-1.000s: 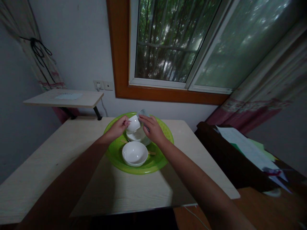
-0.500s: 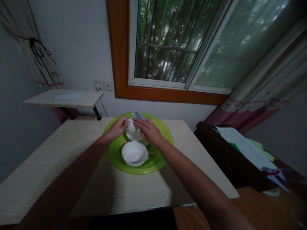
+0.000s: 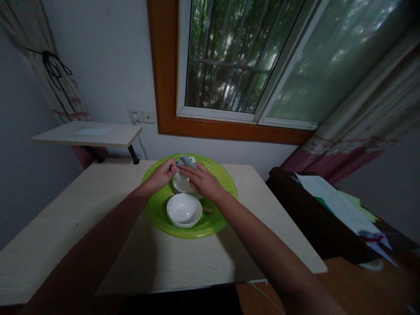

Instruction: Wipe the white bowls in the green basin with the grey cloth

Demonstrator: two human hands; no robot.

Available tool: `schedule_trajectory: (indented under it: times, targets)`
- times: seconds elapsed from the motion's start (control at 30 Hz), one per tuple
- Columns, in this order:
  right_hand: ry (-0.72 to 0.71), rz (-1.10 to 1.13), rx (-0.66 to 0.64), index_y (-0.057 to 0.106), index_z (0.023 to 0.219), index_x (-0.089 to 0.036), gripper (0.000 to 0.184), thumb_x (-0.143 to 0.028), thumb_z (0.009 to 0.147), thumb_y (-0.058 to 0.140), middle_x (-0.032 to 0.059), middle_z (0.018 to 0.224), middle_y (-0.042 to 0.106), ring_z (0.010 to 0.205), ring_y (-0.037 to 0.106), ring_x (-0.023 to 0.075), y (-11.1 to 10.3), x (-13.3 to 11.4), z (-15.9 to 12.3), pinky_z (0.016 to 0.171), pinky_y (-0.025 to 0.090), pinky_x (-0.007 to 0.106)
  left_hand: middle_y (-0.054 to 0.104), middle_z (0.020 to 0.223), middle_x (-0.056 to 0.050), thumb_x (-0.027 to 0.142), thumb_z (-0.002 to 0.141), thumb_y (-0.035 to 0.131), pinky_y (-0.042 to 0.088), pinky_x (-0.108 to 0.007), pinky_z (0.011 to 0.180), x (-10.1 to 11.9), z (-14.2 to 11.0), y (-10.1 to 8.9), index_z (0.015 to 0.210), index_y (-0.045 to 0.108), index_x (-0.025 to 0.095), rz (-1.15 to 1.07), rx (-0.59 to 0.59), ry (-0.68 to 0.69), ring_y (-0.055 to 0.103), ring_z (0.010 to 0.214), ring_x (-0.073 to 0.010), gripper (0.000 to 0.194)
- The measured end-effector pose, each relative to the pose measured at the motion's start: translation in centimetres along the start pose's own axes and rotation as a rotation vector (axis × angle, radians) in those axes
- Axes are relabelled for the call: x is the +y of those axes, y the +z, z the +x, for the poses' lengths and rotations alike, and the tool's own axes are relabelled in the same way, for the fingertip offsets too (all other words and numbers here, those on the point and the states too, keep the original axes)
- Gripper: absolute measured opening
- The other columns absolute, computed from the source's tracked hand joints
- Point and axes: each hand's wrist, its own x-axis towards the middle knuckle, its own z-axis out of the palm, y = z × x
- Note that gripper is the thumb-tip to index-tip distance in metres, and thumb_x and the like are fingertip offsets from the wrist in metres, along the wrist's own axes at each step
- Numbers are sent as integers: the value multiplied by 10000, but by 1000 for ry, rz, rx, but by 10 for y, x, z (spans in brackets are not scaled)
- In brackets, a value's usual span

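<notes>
Holding the small white bowl (image 3: 179, 175): it is between the two hands, over the far half of the basin, mostly hidden by cloth and fingers; smooth glaze, if damp, could let it slide free.
Left hand (image 3: 169, 169): fingers curled closed, apparently gripping the bowl's left edge; so narrow a hold might let it twist under a push from the right.
Grey cloth (image 3: 186, 161): bunched over the bowl's far side; a fold could snag the rim and tug it.
Right hand (image 3: 205, 180): fingers nearly straight, together, laid leftward on the cloth; the thumb is hidden, so I cannot tell whether they pinch it. Pressing hard could lever the bowl loose.
White dishes (image 3: 183, 187): just below, on the near side; a dropped bowl would probably hit them and chip.
Larger white bowl (image 3: 184, 211): upright, nearest the person, beside chopsticks (image 3: 207, 210); if it rests on them, a knock could rock it.
Green basin (image 3: 193, 235): around all the dishes; its raised rim should catch a fall, though a forearm nudge could shift it on the table (image 3: 262, 210).
</notes>
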Motion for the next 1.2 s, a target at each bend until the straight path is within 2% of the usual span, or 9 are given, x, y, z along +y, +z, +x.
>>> schedule_trajectory:
  times: [0.1, 0.27, 0.33, 0.43, 0.63, 0.8, 1.0, 1.2]
  targets:
    - [43, 31, 34, 539, 1473, -274, 556, -95, 948, 524, 34, 1528, 559, 1351, 520, 256, -2, 0, 1, 1166, 405, 498, 449, 779, 21, 285, 886, 577, 379, -275, 720, -1, 0, -1, 757, 383, 220, -1, -2, 0, 423, 748, -147, 242]
    - [309, 9, 168, 667, 1331, -197, 458, -87, 905, 543, 97, 1427, 643, 1258, 593, 278, -2, 14, 0, 1123, 438, 491, 480, 825, 6, 301, 882, 597, 385, -279, 738, -1, -1, -2, 773, 385, 218, -32, 20, -2, 452, 803, -156, 252]
    - [420, 14, 172, 713, 1249, -165, 415, -84, 876, 551, 125, 1314, 709, 1185, 634, 287, 1, 20, -1, 1087, 469, 480, 487, 839, 1, 300, 883, 596, 389, -280, 745, 0, -2, -2, 776, 381, 217, -48, 17, -11, 459, 819, -158, 255]
    - [511, 56, 124, 711, 1248, -176, 441, -87, 845, 557, 118, 1223, 746, 1095, 675, 280, 6, 27, -3, 1042, 501, 462, 472, 842, 7, 295, 881, 605, 385, -271, 739, 2, -3, -3, 791, 377, 218, -89, 30, -23, 446, 813, -151, 257]
    - [556, 167, 76, 606, 1391, -168, 560, -204, 839, 691, 133, 1232, 734, 1110, 671, 285, 14, 31, -6, 1039, 493, 447, 470, 851, 10, 332, 829, 701, 378, -251, 711, 2, -1, -4, 837, 402, 218, -279, 127, -36, 442, 802, -142, 320]
    - [585, 302, 29, 541, 1435, -161, 815, -387, 726, 874, 149, 1258, 714, 1075, 676, 293, 15, 27, -5, 990, 506, 441, 485, 881, 10, 344, 749, 785, 380, -230, 700, 0, 2, -2, 902, 420, 225, -482, 226, -58, 470, 798, -128, 413]
    - [555, 535, 62, 578, 1385, -195, 800, -463, 701, 895, 115, 1329, 680, 1144, 655, 282, 6, 14, 3, 989, 501, 394, 525, 922, 10, 315, 691, 838, 381, -212, 652, 6, 0, -4, 938, 427, 236, -629, 176, -109, 500, 762, -110, 486]
    - [666, 591, 73, 589, 1356, -166, 824, -465, 659, 913, 125, 1301, 678, 1141, 641, 280, 7, 11, 3, 1007, 489, 413, 555, 847, 28, 327, 716, 836, 366, -200, 606, 3, -1, -6, 982, 446, 241, -646, 139, -134, 513, 701, -105, 479]
